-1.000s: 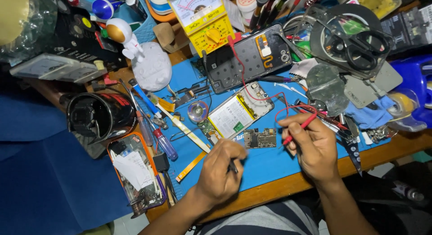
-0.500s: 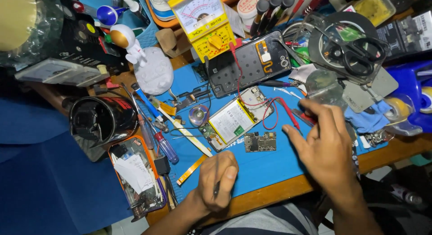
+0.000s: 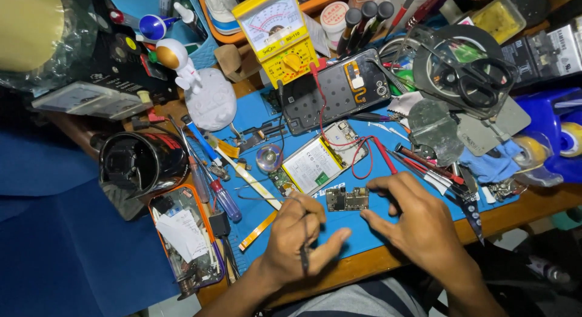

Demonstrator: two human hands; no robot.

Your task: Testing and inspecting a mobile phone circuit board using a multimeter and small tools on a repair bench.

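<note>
Worktop [image 3: 388, 259] of wood carries a smooth blue mat [image 3: 364, 226] that runs along its near edge. Largest on the mat is a dark phone back [image 3: 336, 98], flat and rectangular with rounded corners, towards the far edge, just below a boxy yellow meter [image 3: 277, 35] with a pale dial face. Nearer the middle lies an opened phone [image 3: 321, 159], its white battery glossy, with a thin red wire looping over it. A round black can [image 3: 136, 165] lies on its side off the mat's left edge.

The right hand [image 3: 418, 223] rests near the near edge, fingers bent and loose, fingertips touching the right end of a small circuit board [image 3: 347, 199]. That board, dark and studded with metal parts, lies flat on the mat between both hands. The left hand [image 3: 300, 238] is clenched around slim dark tweezers [image 3: 303, 250], their far end near the board's left end.
</note>
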